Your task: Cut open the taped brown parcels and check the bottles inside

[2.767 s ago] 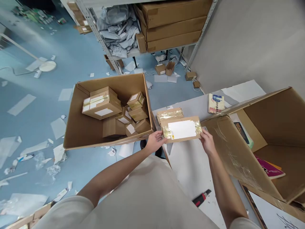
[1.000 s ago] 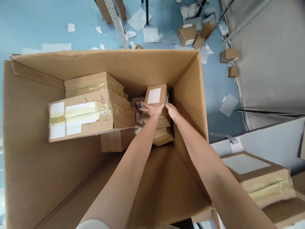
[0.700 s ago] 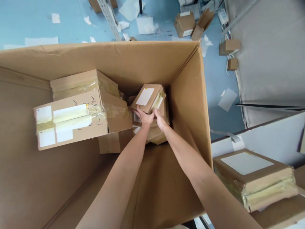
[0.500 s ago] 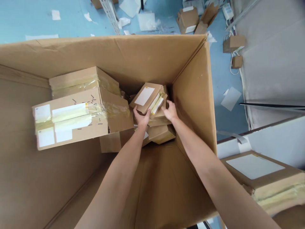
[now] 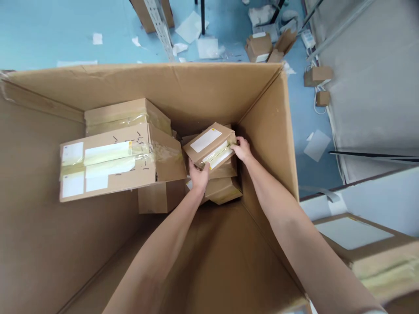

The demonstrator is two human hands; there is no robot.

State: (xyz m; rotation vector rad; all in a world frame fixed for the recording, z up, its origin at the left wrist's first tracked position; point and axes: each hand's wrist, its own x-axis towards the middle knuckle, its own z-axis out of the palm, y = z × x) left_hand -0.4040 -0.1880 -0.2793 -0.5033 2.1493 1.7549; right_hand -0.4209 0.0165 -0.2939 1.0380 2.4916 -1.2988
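Note:
Deep inside a large open carton (image 5: 183,87), a small cardboard box (image 5: 213,138) with white labels and tape sits tilted between my hands. My left hand (image 5: 199,175) grips its near left corner, the thumb up on the taped side. At the right end, my right hand (image 5: 241,149) has its fingers closed on the corner. Other small boxes (image 5: 224,189) lie stacked beneath it. To the left rests a long taped box (image 5: 142,164) with white labels and black handwriting, and another taped box (image 5: 118,112) is behind it.
Beyond the carton, paper scraps (image 5: 208,48), a small box (image 5: 258,46) and a metal post (image 5: 160,28) are on the blue floor. More small boxes (image 5: 318,76) and cables line the grey wall. A large labelled box (image 5: 376,257) stands at the lower right.
My right hand has closed on the small box's right end, where it was apart before. The box has turned and tilted in my hands. The view has shifted slightly.

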